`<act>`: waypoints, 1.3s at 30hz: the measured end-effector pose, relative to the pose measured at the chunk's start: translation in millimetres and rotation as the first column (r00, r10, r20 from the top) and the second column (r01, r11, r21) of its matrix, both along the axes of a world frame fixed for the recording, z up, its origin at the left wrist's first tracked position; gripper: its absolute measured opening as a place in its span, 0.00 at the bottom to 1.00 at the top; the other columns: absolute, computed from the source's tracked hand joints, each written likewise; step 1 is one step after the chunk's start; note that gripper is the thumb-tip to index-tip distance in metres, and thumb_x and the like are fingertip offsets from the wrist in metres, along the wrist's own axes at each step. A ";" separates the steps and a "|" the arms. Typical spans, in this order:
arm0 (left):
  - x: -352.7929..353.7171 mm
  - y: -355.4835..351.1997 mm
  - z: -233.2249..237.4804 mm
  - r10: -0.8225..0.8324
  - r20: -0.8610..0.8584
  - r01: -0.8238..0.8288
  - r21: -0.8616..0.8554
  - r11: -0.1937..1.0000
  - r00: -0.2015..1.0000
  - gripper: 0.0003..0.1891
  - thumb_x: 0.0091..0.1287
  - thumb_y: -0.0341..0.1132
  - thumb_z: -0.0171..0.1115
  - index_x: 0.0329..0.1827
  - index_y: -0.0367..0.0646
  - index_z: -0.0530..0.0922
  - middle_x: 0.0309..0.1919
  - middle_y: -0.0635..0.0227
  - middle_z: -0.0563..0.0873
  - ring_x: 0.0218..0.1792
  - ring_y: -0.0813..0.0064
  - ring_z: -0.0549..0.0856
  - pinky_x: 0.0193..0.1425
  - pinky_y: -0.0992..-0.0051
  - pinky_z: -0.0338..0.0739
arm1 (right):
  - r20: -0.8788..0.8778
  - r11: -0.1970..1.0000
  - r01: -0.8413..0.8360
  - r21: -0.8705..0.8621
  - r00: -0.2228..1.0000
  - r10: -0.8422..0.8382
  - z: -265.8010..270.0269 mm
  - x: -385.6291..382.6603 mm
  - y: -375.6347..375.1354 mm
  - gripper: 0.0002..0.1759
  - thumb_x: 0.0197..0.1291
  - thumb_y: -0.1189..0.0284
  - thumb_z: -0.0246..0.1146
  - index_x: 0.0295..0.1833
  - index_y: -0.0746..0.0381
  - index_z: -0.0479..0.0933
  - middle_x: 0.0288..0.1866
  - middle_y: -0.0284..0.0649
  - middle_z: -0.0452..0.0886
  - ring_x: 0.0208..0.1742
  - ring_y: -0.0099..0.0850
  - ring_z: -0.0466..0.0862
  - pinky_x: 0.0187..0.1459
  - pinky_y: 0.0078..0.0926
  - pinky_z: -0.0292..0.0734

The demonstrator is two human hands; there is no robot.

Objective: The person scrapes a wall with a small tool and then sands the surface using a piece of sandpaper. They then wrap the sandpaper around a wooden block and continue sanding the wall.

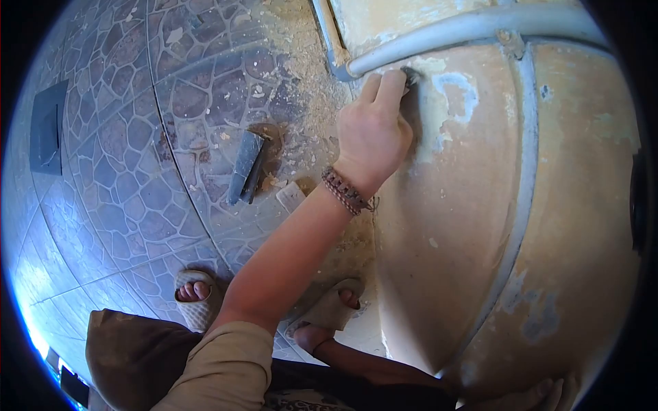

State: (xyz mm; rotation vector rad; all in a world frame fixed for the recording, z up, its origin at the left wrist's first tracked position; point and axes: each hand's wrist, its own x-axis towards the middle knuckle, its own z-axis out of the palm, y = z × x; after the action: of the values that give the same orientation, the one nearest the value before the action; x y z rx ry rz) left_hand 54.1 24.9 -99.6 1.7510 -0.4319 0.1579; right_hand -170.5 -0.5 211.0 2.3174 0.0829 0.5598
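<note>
My left hand (375, 133), with a braided bracelet on its wrist, reaches up to the wall (445, 198) just under a pale pipe (439, 38). Its fingers are closed around a small dark-edged object (412, 77) pressed at the wall; most of that object is hidden by the fingers, and I cannot tell its kind. Beside the fingers the paint is flaked, with whitish bare patches (458, 92). Low at the right edge, my right hand (538, 397) rests against the wall with its fingers stretched out, partly cut off by the view.
Paint flakes and dust (301, 75) lie along the foot of the wall on the stone-patterned floor (130, 157). A grey folded piece (245, 168) and a pale block (291, 196) lie there too. A dark square plate (49, 128) is at far left. A thinner pipe (526, 151) runs down the wall.
</note>
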 end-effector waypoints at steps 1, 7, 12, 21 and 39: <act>-2.3 1.1 -6.2 -0.001 -0.098 0.012 0.116 0.993 0.995 0.12 0.59 0.18 0.56 0.44 0.43 0.78 0.35 0.53 0.85 0.34 0.48 0.85 0.34 0.59 0.79 | -0.010 1.000 0.007 0.005 1.000 -0.007 2.4 0.1 -0.5 0.11 0.63 0.69 0.66 0.37 0.68 0.79 0.33 0.47 0.80 0.35 0.42 0.81 0.37 0.42 0.77; -14.3 0.7 -37.7 0.017 -0.156 -0.005 0.078 0.997 0.988 0.09 0.60 0.23 0.57 0.44 0.43 0.77 0.32 0.52 0.83 0.35 0.46 0.84 0.36 0.54 0.77 | -0.033 1.000 -0.008 0.000 0.999 0.008 2.9 -5.1 -0.5 0.10 0.63 0.70 0.65 0.39 0.68 0.79 0.35 0.48 0.80 0.36 0.42 0.81 0.38 0.41 0.77; 7.1 -8.9 -1.9 0.078 -0.062 -0.073 0.084 0.994 0.995 0.10 0.62 0.22 0.56 0.45 0.42 0.76 0.31 0.55 0.84 0.33 0.51 0.84 0.33 0.59 0.78 | -0.082 0.999 0.017 0.045 0.997 -0.013 9.0 -6.4 -6.7 0.10 0.64 0.70 0.64 0.40 0.68 0.78 0.37 0.48 0.80 0.38 0.43 0.81 0.39 0.41 0.77; 6.9 -1.5 -15.0 0.040 -0.192 0.006 0.236 0.972 0.981 0.14 0.57 0.21 0.56 0.46 0.42 0.76 0.36 0.59 0.86 0.36 0.53 0.87 0.38 0.56 0.80 | -0.145 0.992 0.100 0.080 0.986 -0.088 7.6 -27.4 -0.4 0.12 0.66 0.71 0.60 0.50 0.68 0.77 0.48 0.50 0.80 0.48 0.44 0.80 0.50 0.43 0.76; -12.7 76.0 -18.9 0.004 -0.063 0.039 0.669 0.742 0.998 0.15 0.64 0.35 0.57 0.49 0.33 0.78 0.52 0.45 0.80 0.57 0.53 0.78 0.59 0.60 0.71 | -0.076 0.984 0.176 0.034 0.982 -0.173 -5.5 5.0 22.9 0.07 0.61 0.80 0.64 0.43 0.70 0.82 0.41 0.45 0.85 0.44 0.40 0.83 0.50 0.40 0.79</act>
State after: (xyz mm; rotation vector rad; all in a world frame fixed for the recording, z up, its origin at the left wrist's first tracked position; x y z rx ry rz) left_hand 41.5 100.9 -118.5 2.4612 -0.4972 -0.0841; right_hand -165.5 22.4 205.6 2.3552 -0.0973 0.3925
